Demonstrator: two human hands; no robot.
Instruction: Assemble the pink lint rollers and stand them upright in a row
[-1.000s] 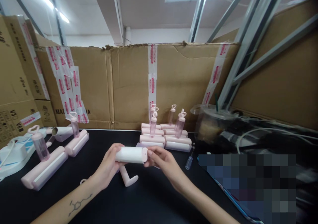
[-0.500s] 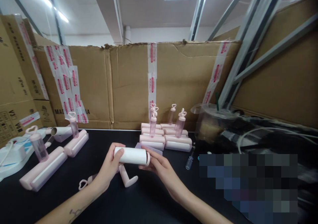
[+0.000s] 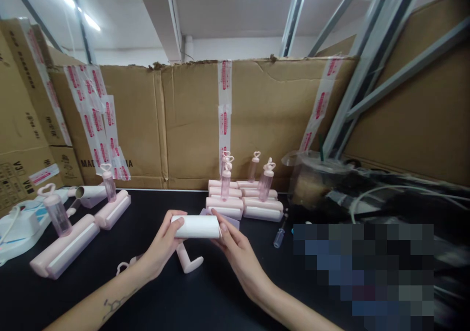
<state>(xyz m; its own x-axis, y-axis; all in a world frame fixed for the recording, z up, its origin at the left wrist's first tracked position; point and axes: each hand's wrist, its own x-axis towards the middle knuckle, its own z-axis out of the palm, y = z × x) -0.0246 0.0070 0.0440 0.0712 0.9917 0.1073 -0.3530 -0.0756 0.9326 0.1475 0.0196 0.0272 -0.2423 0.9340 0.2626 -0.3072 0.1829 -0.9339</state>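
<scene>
A white lint roller roll (image 3: 198,226) lies level between my two hands above the black table. My left hand (image 3: 172,230) is closed around its left end, thumb on top. At the right end, my right hand (image 3: 231,235) pinches, with a thin pale pink edge showing by the fingers. Just below the roll lies a pink L-shaped bracket (image 3: 188,261). A pink heart-shaped loop (image 3: 123,268), part of a handle piece, shows beside my left forearm, which hides the rest. A translucent lilac cover (image 3: 230,222) lies partly hidden behind my right fingers.
Several pink lint rollers (image 3: 223,208) with upright handles stand at the back. A lint roller (image 3: 66,245), a grey-cored roll (image 3: 90,194) and a power strip (image 3: 11,238) are left. A screwdriver (image 3: 279,237), a cup (image 3: 312,184) and cables lie right. Cardboard (image 3: 191,125) walls the table.
The open right end of the roll, with its dark rim visible before, is now closed off. My right hand has moved up against that end. The roll has shifted slightly right.
</scene>
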